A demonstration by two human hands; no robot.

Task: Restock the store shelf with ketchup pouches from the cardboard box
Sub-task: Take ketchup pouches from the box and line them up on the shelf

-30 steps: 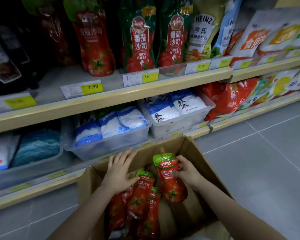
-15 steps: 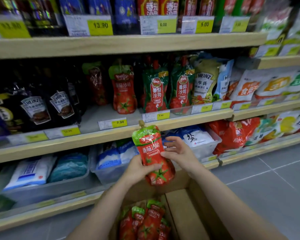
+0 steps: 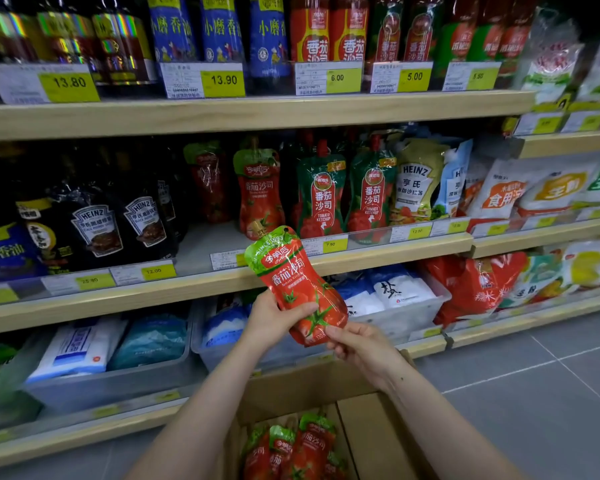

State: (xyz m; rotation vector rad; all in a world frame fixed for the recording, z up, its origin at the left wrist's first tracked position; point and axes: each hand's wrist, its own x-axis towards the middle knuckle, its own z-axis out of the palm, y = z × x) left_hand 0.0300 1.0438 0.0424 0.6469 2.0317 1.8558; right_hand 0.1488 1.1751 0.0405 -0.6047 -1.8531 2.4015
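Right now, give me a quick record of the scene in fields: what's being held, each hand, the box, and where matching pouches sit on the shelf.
held item: ketchup pouch, tilted, spout toward upper left
left hand: grip round the pouch's lower left side, thumb across its front
right hand: pinches the pouch's bottom corner
cardboard box: on the floor below, more pouches inside
matching pouch on shelf: upright on the middle shelf
shelf gap: bare space left of that pouch
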